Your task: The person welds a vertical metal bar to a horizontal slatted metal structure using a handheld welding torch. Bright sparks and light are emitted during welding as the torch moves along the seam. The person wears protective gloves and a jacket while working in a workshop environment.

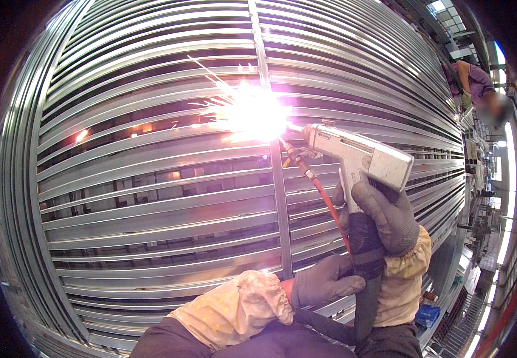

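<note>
My right hand (392, 218), in a dark grey glove, is wrapped round the grip of a silver handheld welding gun (369, 156). The gun's nozzle points left at a crossbar (281, 221) on a large grate of metal slats (163, 206). A white-pink welding flash (252, 116) with flying sparks hides the spot at the tip. Lower down, my left hand (324, 281), gloved too, closes on the thick black cable (367, 304) below the grip. A thin red hose (330, 206) runs from a brass fitting near the nozzle toward my hands. Tan sleeve covers (234, 307) protect both forearms.
Long steel rails (23, 197) border the grate on the left. Past its far right edge, another person in purple (476, 80) bends over the work. A blue object (427, 316) lies at lower right, near stacked metal racks (458, 322). Small glowing spots show under the slats.
</note>
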The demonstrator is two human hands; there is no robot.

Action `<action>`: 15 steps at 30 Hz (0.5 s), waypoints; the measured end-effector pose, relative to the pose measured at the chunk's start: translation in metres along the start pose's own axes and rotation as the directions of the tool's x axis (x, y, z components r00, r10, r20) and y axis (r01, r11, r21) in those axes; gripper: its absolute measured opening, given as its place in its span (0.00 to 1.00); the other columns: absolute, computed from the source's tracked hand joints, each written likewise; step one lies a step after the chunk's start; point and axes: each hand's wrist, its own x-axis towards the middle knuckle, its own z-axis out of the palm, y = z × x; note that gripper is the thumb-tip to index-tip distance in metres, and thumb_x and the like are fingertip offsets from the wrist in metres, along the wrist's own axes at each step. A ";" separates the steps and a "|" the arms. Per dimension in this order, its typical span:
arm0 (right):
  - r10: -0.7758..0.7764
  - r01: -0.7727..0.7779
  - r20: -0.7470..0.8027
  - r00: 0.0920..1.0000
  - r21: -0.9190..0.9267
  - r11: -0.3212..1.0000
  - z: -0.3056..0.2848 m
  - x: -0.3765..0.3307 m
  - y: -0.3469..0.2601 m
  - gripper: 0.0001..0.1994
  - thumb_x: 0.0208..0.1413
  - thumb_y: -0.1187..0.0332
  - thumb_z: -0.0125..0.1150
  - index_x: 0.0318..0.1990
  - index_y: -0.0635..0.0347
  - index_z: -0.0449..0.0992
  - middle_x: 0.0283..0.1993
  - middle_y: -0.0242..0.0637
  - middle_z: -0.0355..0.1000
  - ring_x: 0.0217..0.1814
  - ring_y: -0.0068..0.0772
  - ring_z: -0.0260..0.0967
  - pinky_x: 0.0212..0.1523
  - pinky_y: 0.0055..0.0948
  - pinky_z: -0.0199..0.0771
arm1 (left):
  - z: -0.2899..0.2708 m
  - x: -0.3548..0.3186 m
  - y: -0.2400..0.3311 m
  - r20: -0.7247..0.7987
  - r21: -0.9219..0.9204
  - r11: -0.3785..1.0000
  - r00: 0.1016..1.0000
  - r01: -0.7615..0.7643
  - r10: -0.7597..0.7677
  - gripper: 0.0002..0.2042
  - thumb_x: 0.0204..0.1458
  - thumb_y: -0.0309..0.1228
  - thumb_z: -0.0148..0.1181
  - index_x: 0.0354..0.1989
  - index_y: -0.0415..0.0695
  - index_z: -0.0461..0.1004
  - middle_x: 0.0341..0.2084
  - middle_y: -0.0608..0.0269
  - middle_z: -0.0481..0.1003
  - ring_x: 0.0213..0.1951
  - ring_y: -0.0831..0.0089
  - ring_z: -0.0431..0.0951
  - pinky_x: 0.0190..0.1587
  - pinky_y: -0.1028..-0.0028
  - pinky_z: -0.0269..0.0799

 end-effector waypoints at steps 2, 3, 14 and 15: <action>-0.022 0.022 0.017 1.000 -0.012 1.000 -0.002 0.001 0.002 0.16 0.62 0.65 0.65 0.50 0.68 0.73 0.37 0.37 0.77 0.31 0.24 0.76 0.29 0.23 0.77 | 0.001 0.000 0.005 0.012 -0.040 0.999 1.000 0.016 -0.016 0.22 0.63 0.45 0.55 0.51 0.34 0.72 0.30 0.71 0.72 0.34 0.81 0.66 0.37 0.73 0.67; -0.034 0.034 0.029 0.999 -0.016 0.999 -0.002 0.001 0.002 0.16 0.62 0.65 0.65 0.50 0.68 0.73 0.37 0.37 0.77 0.32 0.24 0.76 0.29 0.23 0.77 | 0.002 -0.001 0.007 0.016 -0.057 0.998 1.000 0.020 -0.019 0.23 0.63 0.44 0.55 0.52 0.34 0.72 0.31 0.71 0.73 0.34 0.81 0.67 0.38 0.73 0.67; -0.013 0.013 0.004 1.000 0.040 0.999 -0.005 -0.001 0.006 0.18 0.62 0.67 0.64 0.54 0.69 0.71 0.39 0.38 0.76 0.32 0.24 0.76 0.30 0.24 0.78 | 0.005 -0.001 0.003 0.016 -0.110 0.994 1.000 -0.022 0.024 0.24 0.63 0.40 0.57 0.61 0.34 0.67 0.41 0.67 0.74 0.43 0.81 0.71 0.48 0.74 0.70; -0.015 0.015 -0.002 1.000 0.038 0.999 -0.004 -0.001 0.007 0.18 0.62 0.67 0.64 0.54 0.69 0.71 0.39 0.38 0.76 0.31 0.24 0.76 0.30 0.24 0.78 | 0.002 -0.001 -0.001 0.030 -0.110 0.994 0.999 -0.009 0.012 0.24 0.63 0.40 0.57 0.61 0.34 0.67 0.41 0.68 0.74 0.42 0.81 0.70 0.47 0.75 0.69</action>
